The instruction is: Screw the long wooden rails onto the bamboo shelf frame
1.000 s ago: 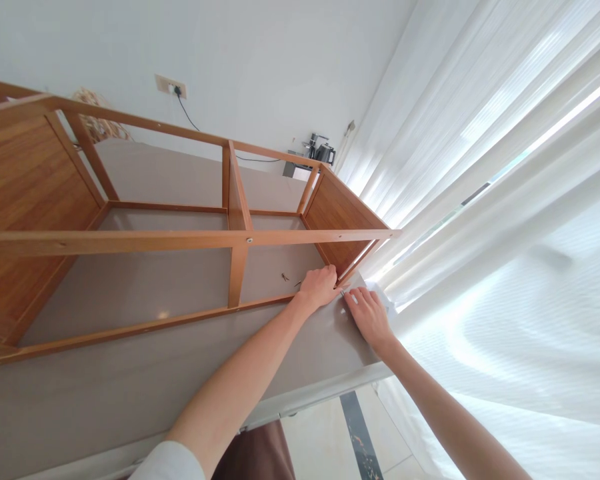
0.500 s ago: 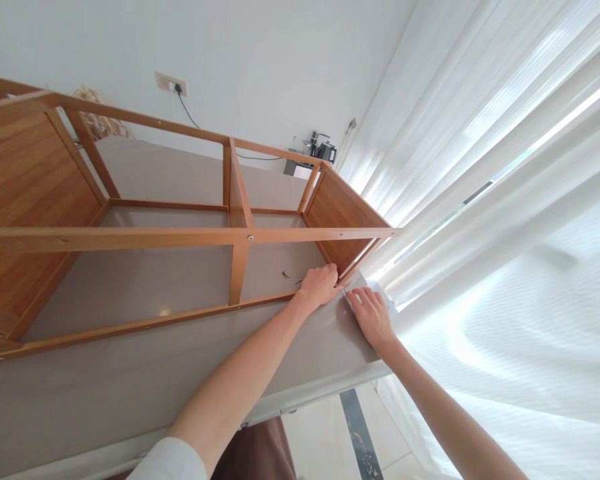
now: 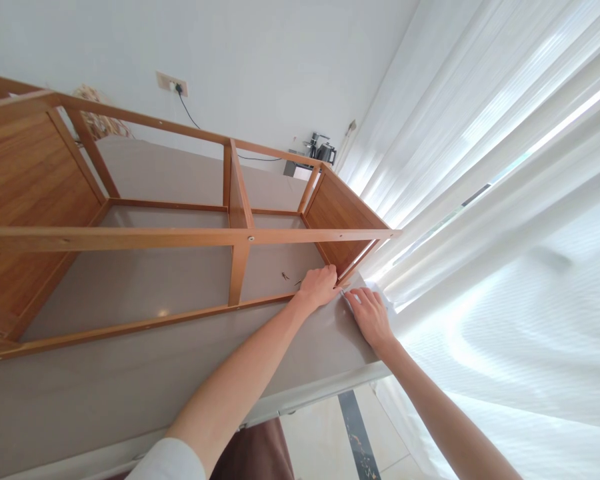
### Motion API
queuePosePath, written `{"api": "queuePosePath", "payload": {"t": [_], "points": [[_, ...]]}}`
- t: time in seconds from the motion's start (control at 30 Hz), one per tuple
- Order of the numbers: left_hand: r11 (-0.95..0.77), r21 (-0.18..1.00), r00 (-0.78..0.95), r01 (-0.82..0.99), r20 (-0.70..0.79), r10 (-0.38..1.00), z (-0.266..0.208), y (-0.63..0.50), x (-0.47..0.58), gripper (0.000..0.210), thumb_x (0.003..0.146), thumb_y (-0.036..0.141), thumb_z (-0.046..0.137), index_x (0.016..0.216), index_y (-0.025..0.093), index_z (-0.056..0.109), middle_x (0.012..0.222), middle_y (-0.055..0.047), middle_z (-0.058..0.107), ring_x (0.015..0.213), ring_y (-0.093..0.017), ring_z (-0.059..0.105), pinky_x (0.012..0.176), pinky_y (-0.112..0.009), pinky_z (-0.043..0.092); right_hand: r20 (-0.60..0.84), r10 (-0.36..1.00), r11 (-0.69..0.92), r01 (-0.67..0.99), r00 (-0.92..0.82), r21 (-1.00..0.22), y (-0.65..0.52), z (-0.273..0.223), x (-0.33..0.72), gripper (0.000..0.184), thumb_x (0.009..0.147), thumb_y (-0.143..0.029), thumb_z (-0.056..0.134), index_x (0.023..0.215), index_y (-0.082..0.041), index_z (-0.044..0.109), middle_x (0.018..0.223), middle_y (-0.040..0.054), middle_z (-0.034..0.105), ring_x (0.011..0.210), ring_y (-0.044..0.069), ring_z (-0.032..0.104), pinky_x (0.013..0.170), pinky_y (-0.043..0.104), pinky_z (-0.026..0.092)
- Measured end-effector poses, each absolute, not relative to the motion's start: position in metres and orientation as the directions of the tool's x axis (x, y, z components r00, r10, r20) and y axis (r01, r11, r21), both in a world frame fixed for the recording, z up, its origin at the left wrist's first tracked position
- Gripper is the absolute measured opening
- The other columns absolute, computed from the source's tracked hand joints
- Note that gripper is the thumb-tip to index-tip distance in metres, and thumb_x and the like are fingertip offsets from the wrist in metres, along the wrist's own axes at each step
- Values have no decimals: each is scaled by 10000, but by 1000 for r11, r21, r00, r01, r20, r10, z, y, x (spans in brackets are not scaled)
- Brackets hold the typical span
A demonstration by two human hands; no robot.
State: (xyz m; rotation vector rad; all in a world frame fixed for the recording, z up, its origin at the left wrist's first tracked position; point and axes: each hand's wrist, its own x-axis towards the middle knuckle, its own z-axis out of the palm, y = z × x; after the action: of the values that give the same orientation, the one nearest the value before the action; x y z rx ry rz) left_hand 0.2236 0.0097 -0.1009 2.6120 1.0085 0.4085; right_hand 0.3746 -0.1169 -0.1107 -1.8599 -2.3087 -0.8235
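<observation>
A wooden frame (image 3: 290, 235) with panelled ends and a middle divider lies across the grey tabletop. My left hand (image 3: 320, 285) is closed around its lower near right corner, fingers curled over the inside of the rail. Just to the right, my right hand (image 3: 370, 315) pinches a thin metal rod (image 3: 343, 293) that points at the same corner; its far tip is hard to make out. Inside the right-hand bay, a few small dark screws (image 3: 285, 275) rest on the tabletop close to my left hand.
The grey table (image 3: 180, 380) ends at a near edge above a tiled floor (image 3: 315, 433). White curtains (image 3: 480, 300) hang along the right side. Behind the frame stand a dark kettle (image 3: 326, 153) and a wall socket (image 3: 172, 83) with a plugged-in cord.
Both hands stay at the corner. The fingers of my right hand have shifted very slightly around the metal rod; the frame has not moved.
</observation>
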Motion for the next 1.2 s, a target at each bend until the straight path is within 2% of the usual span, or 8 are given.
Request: {"api": "queuePosePath", "payload": {"t": [0.27, 0.47, 0.67, 1.0, 1.2], "points": [[-711, 388, 714, 586, 169, 680, -101, 10, 223, 375, 917, 484, 563, 1110, 164, 522, 1101, -134, 694, 998, -309, 695, 800, -381, 532, 370, 893, 118, 926, -257, 359, -116, -108, 375, 249, 925, -58, 503, 1106, -168, 634, 1059, 94, 651, 990, 241, 521, 807, 360, 356], [-706, 391, 710, 591, 163, 685, -100, 10, 223, 369, 920, 479, 559, 1115, 168, 519, 1123, -137, 692, 1016, -307, 690, 818, -379, 531, 325, 892, 166, 896, -315, 412, -114, -104, 374, 185, 936, -73, 505, 1036, -152, 640, 971, 98, 645, 958, 241, 521, 786, 360, 357], [-706, 394, 710, 588, 166, 684, -100, 10, 223, 370, 910, 478, 574, 1104, 167, 523, 1117, -130, 694, 1012, -305, 690, 810, -377, 533, 330, 894, 146, 895, -302, 422, -115, -106, 374, 209, 930, -64, 502, 1067, -147, 636, 994, 104, 643, 965, 246, 519, 792, 363, 350], [-714, 389, 714, 583, 175, 678, -101, 11, 224, 366, 908, 469, 579, 1103, 165, 523, 1108, -125, 694, 976, -304, 697, 783, -381, 537, 352, 888, 149, 909, -296, 390, -115, -107, 375, 233, 930, -64, 494, 1089, -155, 636, 1020, 103, 649, 979, 242, 523, 796, 357, 351], [-702, 399, 715, 590, 146, 684, -101, 11, 224, 380, 910, 475, 580, 1128, 170, 515, 1133, -138, 687, 1026, -303, 686, 822, -382, 527, 363, 888, 150, 926, -280, 347, -113, -109, 378, 210, 934, -94, 511, 1077, -177, 642, 1017, 85, 653, 953, 229, 524, 799, 350, 348]]}}
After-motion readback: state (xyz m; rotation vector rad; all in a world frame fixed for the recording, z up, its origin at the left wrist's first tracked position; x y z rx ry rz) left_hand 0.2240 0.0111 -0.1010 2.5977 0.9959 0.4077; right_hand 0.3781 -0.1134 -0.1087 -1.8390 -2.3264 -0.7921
